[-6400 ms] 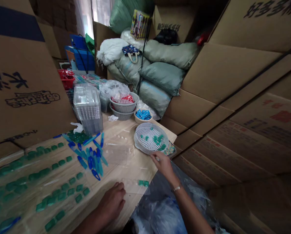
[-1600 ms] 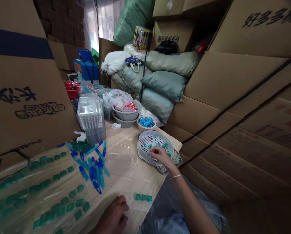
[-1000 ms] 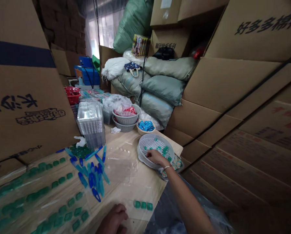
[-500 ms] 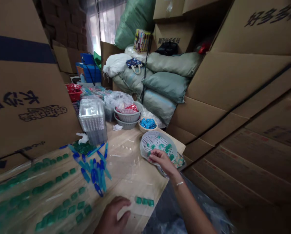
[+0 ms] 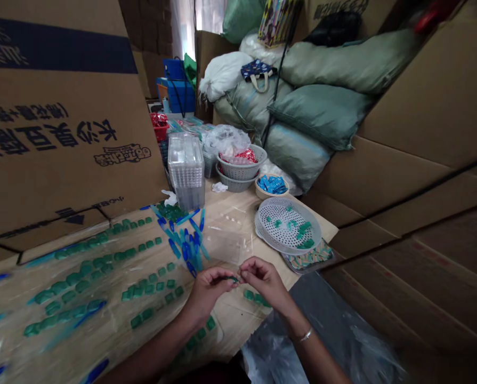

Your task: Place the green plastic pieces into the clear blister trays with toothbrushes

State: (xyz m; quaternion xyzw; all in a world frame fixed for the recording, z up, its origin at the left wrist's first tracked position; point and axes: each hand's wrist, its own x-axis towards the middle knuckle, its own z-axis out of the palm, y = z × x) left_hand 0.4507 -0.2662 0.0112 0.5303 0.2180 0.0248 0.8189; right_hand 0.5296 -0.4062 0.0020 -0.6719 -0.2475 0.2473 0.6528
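My left hand (image 5: 208,292) and right hand (image 5: 264,282) are together over the table, with my fingertips (image 5: 242,276) meeting on a small green piece (image 5: 233,278). It is pinched between them and mostly hidden by my fingers. A thin bracelet (image 5: 305,335) circles my right wrist.

The tabletop (image 5: 244,205) is crowded. To my left, a clear plastic sheet (image 5: 74,298) lies under rows of green pieces (image 5: 102,261). Just past my left hand is a heap of blue and teal clips (image 5: 188,248). Beyond them stands a stack of clear plastic boxes (image 5: 186,170). Ahead of my right hand, a round perforated tray (image 5: 288,226) with scattered green bits sits on a patterned metal tray (image 5: 308,260). Farther back are two stacked gray baskets (image 5: 241,170) and a small bowl of blue packets (image 5: 272,185).

Big cardboard boxes (image 5: 58,133) wall in both sides of the table. Stuffed green sacks (image 5: 322,112) are piled at the back, and a brick wall (image 5: 150,32) and a pale curtain (image 5: 184,21) close off the room.
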